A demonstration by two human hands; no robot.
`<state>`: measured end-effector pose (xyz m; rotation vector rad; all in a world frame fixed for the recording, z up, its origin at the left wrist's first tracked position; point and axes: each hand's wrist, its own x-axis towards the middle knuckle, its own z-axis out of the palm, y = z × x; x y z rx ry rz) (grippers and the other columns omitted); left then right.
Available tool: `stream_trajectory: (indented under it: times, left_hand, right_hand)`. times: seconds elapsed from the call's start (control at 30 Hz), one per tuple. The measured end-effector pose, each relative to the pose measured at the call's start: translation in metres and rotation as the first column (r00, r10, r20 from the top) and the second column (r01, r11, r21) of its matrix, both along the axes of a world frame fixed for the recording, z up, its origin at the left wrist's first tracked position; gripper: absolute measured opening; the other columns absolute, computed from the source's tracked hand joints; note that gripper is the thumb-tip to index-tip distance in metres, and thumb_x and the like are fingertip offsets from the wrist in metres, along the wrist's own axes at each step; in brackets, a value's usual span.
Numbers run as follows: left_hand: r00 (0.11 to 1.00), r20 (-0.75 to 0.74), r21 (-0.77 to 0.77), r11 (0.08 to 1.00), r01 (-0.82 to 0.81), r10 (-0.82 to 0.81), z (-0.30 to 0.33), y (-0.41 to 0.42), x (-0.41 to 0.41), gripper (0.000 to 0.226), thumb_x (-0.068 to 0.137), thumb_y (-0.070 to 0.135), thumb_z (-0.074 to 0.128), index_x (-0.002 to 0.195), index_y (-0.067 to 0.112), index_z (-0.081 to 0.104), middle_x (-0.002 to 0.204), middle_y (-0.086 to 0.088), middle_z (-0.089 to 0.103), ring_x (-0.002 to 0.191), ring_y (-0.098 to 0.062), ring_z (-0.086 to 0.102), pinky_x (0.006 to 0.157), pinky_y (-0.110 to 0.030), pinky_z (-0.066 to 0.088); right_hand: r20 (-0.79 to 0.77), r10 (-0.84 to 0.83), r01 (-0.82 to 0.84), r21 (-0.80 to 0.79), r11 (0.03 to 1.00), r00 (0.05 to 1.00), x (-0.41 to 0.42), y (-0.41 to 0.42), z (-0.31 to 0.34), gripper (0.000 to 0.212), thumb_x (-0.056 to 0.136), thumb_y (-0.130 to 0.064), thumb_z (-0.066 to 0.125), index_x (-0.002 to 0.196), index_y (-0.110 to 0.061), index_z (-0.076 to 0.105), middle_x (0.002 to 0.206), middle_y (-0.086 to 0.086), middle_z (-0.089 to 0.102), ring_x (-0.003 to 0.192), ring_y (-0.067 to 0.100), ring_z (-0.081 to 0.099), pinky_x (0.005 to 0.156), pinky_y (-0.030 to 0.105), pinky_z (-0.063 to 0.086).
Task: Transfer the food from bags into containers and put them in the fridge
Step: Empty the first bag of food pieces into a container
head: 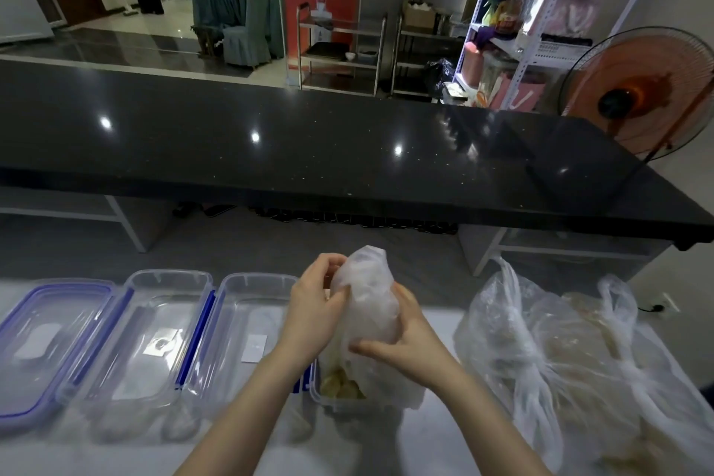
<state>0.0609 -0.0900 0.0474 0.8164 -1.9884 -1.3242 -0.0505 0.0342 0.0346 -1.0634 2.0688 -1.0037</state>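
Bag (369, 298) between both hands' grip, over container (340, 396)

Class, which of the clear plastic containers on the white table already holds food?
The rightmost clear plastic container, beneath the bag both hands hold; yellowish food pieces show inside.

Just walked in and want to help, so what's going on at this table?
A person is emptying a thin plastic bag into a clear container. The left hand and right hand both grip the upended bag, and yellowish food pieces already lie in the container. Two empty containers and a lid sit to the left; more filled bags wait on the right.
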Motion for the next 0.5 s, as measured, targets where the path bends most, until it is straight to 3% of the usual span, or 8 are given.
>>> stream_trajectory:
  times: [0.1,0.17,0.27,0.33,0.4,0.5]
  left_hand:
    - [0.997,0.004,-0.028,0.996,0.082,-0.082,0.006,0.006,0.000,0.031,0.087,0.014,0.061,0.110,0.034,0.055,0.106,0.013,0.063,0.098,-0.002,0.060,0.076,-0.019,0.052]
    - [0.994,0.008,0.022,0.994,0.108,-0.108,0.004,0.004,0.008,0.040,0.086,0.024,0.067,0.118,0.040,0.050,0.112,0.019,0.060,0.101,0.003,0.059,0.075,-0.014,0.051]
    - [0.976,0.128,0.063,0.984,0.168,-0.175,-0.013,0.000,0.023,0.078,0.072,0.027,0.079,0.131,0.052,0.036,0.121,0.028,0.049,0.108,0.002,0.053,0.076,-0.015,0.052]
    - [0.951,0.226,0.032,0.978,0.207,-0.209,-0.029,0.002,0.028,0.086,0.066,0.021,0.080,0.129,0.057,0.033,0.123,0.026,0.048,0.113,-0.002,0.053,0.085,-0.024,0.056]
    - [0.952,0.263,-0.013,0.986,0.167,-0.157,-0.041,0.004,0.028,0.075,0.073,0.016,0.076,0.124,0.056,0.037,0.120,0.022,0.053,0.111,-0.003,0.055,0.089,-0.030,0.056]
    - [0.973,0.227,-0.093,0.994,0.058,-0.036,-0.044,0.000,0.029,0.038,0.086,0.016,0.068,0.105,0.047,0.055,0.102,0.020,0.063,0.096,0.001,0.060,0.087,-0.026,0.055]
  right_hand:
    - [0.068,-0.104,0.114,-0.154,0.981,0.992,0.002,-0.004,0.000,0.048,0.079,-0.031,0.073,0.119,-0.044,0.050,0.115,-0.013,0.062,0.108,0.008,0.059,0.079,0.019,0.053]
    - [0.094,-0.152,0.170,-0.215,0.962,0.984,-0.005,-0.003,0.008,0.028,0.087,-0.022,0.065,0.104,-0.043,0.055,0.100,-0.012,0.067,0.097,0.007,0.064,0.072,0.019,0.054]
    - [0.183,-0.234,0.281,-0.308,0.909,0.955,-0.016,-0.002,0.023,0.028,0.092,-0.012,0.056,0.096,-0.040,0.055,0.097,-0.012,0.065,0.093,0.008,0.063,0.074,0.022,0.054]
    - [0.209,-0.257,0.318,-0.355,0.879,0.943,-0.020,-0.002,0.032,0.031,0.094,-0.010,0.052,0.097,-0.041,0.054,0.099,-0.015,0.063,0.093,0.003,0.062,0.075,0.021,0.052]
    - [0.216,-0.271,0.337,-0.387,0.858,0.938,-0.022,-0.002,0.036,0.031,0.094,-0.011,0.052,0.098,-0.042,0.054,0.097,-0.018,0.063,0.092,0.000,0.061,0.076,0.020,0.050]
    - [0.182,-0.342,0.387,-0.412,0.824,0.922,-0.027,0.000,0.038,0.028,0.093,-0.017,0.055,0.105,-0.042,0.052,0.094,-0.019,0.063,0.087,-0.006,0.061,0.073,0.017,0.048]
